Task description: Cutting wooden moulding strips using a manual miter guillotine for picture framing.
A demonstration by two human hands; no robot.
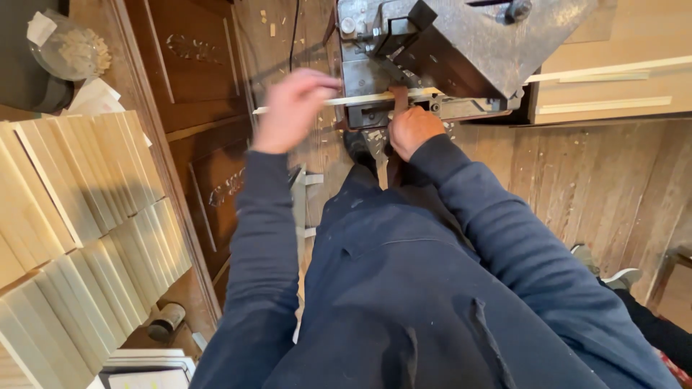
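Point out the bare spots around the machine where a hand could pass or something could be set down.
Bare plank floor lies right of the right hand, below the metal machine. Crowded: the left hand on the wood strip, and stacked pale boards far left.

**Worn metal, pale wood, dark cloth**

The machine (461,50) at the far side is grey metal, matt and scuffed, with duller, darker patches on its sloped cover. The thin strip (360,99) lying across it is pale bare wood, smooth and unvarnished. The stacked slats (79,216) at the left are the same light wood, matt, with clean-cut edges. The floor (577,180) is rough, weathered planks with open grain and scattered chips. The dark panel (194,108) to the left looks like brown stained wood with a slight sheen. The sleeves (267,252) are navy cloth, soft and matt. A clear glossy bag (68,50) sits far left.
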